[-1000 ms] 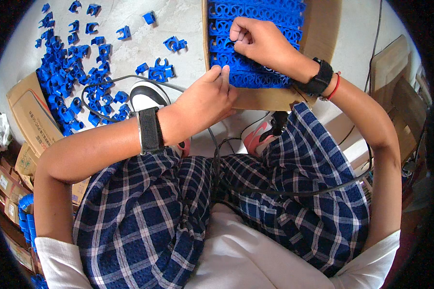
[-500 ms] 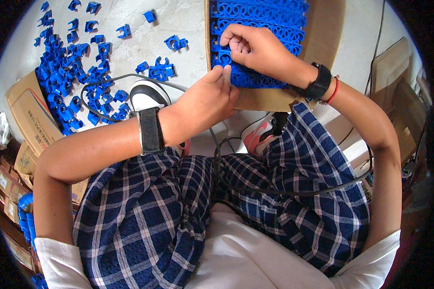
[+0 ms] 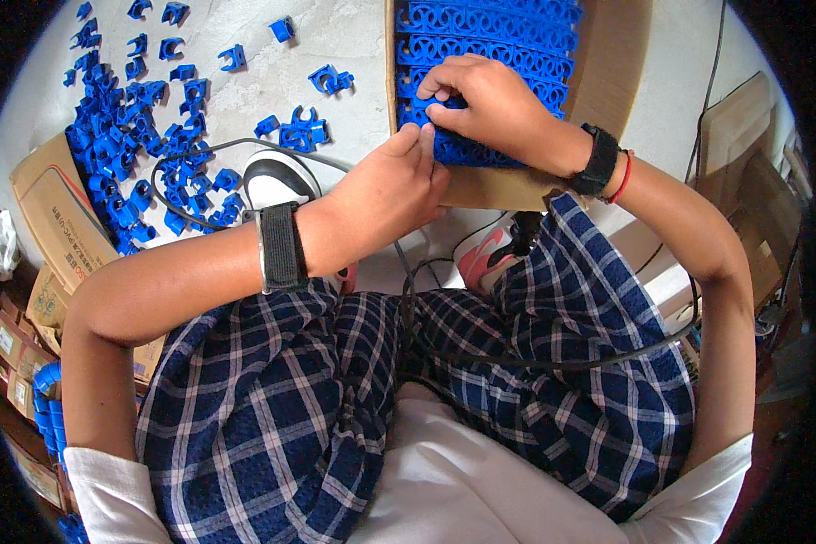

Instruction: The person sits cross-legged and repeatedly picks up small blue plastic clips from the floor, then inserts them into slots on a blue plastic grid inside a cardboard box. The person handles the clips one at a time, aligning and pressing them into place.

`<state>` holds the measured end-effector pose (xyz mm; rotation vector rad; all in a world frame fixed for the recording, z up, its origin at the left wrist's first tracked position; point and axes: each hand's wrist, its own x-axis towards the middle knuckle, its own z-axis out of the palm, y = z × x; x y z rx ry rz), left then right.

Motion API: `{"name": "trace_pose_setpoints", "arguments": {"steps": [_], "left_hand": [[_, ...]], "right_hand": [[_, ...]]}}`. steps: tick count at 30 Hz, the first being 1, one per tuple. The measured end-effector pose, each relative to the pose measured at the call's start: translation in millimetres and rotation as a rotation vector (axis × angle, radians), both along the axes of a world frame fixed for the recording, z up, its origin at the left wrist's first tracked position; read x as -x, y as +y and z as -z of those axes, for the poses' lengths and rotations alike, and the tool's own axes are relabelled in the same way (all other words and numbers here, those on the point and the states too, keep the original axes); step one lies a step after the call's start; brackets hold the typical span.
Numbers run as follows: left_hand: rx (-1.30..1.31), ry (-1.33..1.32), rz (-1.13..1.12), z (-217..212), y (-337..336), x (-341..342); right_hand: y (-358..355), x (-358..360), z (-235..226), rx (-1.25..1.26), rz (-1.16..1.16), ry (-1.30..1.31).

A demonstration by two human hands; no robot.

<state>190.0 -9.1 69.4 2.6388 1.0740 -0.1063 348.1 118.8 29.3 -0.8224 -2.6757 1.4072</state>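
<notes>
Right hand: the right hand (image 3: 488, 107) is lying curled over the near rows of blue clips (image 3: 490, 45) packed in the cardboard box (image 3: 607, 72); thumb and fingertips are pinching down on a clip at the near left corner of the rows, so it is closing on that piece. A black wristband and a thin red cord are sitting on its wrist.

Left hand: the left hand (image 3: 385, 195) is resting at the box's near left edge, fingers extended together and pressing against the end of the nearest clip row; it is gripping nothing that shows, only bracing flat.

Clip rows: lying in neat lines inside the box, running across it, the nearest row partly hidden under both hands.

Loose clips: a pile of loose blue clips (image 3: 118, 136) is spreading over the pale floor (image 3: 335, 36) well to the left, with a few strays nearer the box.

Surroundings: a flattened carton (image 3: 59, 218) is lying beside the pile; a black cable (image 3: 199, 154) is looping past a white and black shoe (image 3: 276, 177); checked trousers (image 3: 272, 390) are filling the lower view.
</notes>
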Motion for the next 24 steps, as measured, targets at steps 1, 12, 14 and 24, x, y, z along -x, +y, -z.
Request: {"name": "trace_pose_setpoints", "arguments": {"steps": [1,12,14,24], "left_hand": [[0.008,0.019,-0.005,-0.5,-0.3,-0.5],[0.021,0.023,0.007,-3.8,0.6,0.9],[0.048,0.031,0.004,-2.9,0.2,-0.1],[0.036,0.013,-0.014,-0.4,-0.5,-1.0]], "right_hand": [[-0.1,0.2,-0.1,-0.001,-0.005,-0.002],[-4.8,-1.2,1.7,-0.131,-0.072,0.058],[-6.0,-2.4,0.9,-0.129,-0.078,0.062],[-2.9,2.9,2.4,-0.183,-0.101,0.049]]}}
